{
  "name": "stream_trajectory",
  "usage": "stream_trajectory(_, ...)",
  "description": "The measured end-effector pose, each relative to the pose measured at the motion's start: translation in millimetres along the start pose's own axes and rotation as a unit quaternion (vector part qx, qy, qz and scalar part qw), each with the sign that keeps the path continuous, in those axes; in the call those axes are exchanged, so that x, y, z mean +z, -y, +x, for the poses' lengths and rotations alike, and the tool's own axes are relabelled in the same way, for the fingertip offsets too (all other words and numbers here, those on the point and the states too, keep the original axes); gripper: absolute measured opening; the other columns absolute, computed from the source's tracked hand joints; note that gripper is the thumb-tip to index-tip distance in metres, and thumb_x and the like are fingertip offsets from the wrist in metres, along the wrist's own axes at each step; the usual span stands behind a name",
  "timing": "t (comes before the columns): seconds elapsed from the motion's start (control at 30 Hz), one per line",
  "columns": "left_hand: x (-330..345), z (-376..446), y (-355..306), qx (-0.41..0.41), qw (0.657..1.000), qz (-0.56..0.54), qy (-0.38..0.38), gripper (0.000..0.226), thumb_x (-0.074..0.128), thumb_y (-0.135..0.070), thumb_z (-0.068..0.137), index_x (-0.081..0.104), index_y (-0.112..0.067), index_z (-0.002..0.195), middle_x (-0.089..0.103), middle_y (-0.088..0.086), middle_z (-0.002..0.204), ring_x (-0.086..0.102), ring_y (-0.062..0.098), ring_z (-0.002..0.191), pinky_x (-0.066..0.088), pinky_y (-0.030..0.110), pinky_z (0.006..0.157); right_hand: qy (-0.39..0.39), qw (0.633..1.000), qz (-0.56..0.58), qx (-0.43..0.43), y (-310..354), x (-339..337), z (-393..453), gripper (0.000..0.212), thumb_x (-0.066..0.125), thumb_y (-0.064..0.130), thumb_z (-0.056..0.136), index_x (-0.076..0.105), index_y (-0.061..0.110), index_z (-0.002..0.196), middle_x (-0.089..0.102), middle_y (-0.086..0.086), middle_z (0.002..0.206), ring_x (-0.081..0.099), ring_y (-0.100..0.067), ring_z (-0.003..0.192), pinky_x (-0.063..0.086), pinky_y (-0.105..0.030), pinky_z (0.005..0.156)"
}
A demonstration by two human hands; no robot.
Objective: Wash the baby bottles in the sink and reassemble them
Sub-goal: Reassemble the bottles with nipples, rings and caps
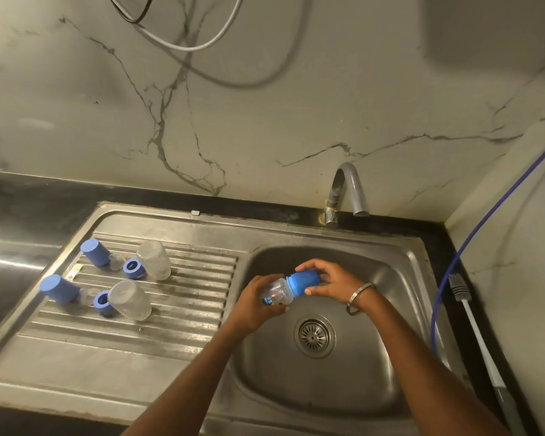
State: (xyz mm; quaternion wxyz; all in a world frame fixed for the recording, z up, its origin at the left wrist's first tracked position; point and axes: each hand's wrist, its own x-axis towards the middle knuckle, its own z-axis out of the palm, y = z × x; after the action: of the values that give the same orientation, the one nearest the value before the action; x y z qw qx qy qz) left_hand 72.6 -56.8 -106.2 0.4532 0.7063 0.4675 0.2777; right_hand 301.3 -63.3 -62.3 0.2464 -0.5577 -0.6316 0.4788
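Over the sink basin (375, 366) I hold a baby bottle (280, 291) on its side. My left hand (255, 305) grips its clear body. My right hand (331, 278) grips its blue cap (306, 281). On the ribbed drainboard (183, 309) two clear bottle bodies (154, 260) (130, 299) stand upside down. Beside them lie two blue caps (95, 252) (59, 288), two blue collar rings (133, 268) (103, 303) and two clear teats (115, 262) (88, 295).
A grey tap (346, 196) rises behind the basin, with no water running. A white bottle brush (475, 328) lies on the dark counter at the right, next to a blue hose (453, 262). The drain strainer (314, 336) sits in the basin floor. Cables hang on the marble wall.
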Motion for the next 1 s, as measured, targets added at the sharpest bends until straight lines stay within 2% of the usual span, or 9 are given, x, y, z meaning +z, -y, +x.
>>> stream_trajectory(0.2,-0.2,2.5,4.7,-0.01,1.0,0.006,0.011,0.063,0.086,-0.024,0.071,0.052,-0.033,0.124,0.053,-0.005,0.113,0.059,0.002,0.098,0.053,0.019,0.085,0.008,1.0,0.0,0.002,-0.1,2.2,4.5,0.046,0.074,0.004,0.077,0.061,0.026,0.116,0.06,0.001,0.123,0.059,-0.014,0.113,0.053,-0.03,0.094)
stream_trajectory(0.6,4.9,12.4,-5.1,-0.024,0.998,-0.036,-0.038,0.059,0.087,-0.018,0.069,0.051,-0.041,0.11,0.056,0.003,0.112,0.062,0.011,0.098,0.054,0.032,0.089,-0.003,0.999,-0.043,-0.003,8.3,-1.9,22.3,0.047,0.08,0.012,0.073,0.062,0.032,0.111,0.063,0.007,0.115,0.06,-0.009,0.106,0.051,-0.019,0.085)
stream_trajectory(0.7,1.0,12.2,-2.9,-0.031,0.998,-0.04,-0.043,0.059,0.087,-0.019,0.069,0.051,-0.036,0.112,0.055,0.003,0.114,0.061,0.011,0.099,0.055,0.033,0.089,0.002,0.999,-0.049,-0.009,10.3,2.8,29.0,0.046,0.08,0.014,0.073,0.061,0.032,0.111,0.063,0.005,0.116,0.059,-0.011,0.106,0.052,-0.022,0.087)
stream_trajectory(0.8,-6.9,11.9,-0.2,-0.034,0.997,-0.052,-0.052,0.058,0.087,-0.018,0.069,0.051,-0.039,0.11,0.057,0.0,0.112,0.062,0.01,0.096,0.055,0.026,0.085,0.012,0.998,-0.058,-0.018,15.1,8.6,37.0,0.046,0.08,0.016,0.074,0.059,0.03,0.113,0.06,0.005,0.116,0.059,-0.013,0.106,0.054,-0.027,0.089)
stream_trajectory(0.9,-21.7,17.6,-4.7,-0.039,0.991,-0.1,-0.082,0.058,0.085,-0.014,0.071,0.049,-0.044,0.107,0.059,-0.012,0.104,0.065,0.005,0.091,0.054,0.018,0.078,-0.046,0.998,0.017,-0.028,25.8,23.1,52.4,0.06,0.079,0.01,0.074,0.049,0.023,0.124,0.054,-0.001,0.123,0.06,-0.018,0.109,0.055,-0.027,0.086)
stream_trajectory(1.0,-37.6,27.5,-10.6,-0.036,0.977,-0.17,-0.127,0.053,0.082,-0.017,0.075,0.053,-0.033,0.117,0.063,-0.006,0.109,0.066,0.008,0.096,0.057,0.029,0.085,-0.115,0.982,0.151,-0.012,44.5,48.2,72.5,0.072,0.079,0.003,0.073,0.039,0.017,0.131,0.055,-0.003,0.121,0.061,-0.017,0.105,0.055,-0.02,0.078)
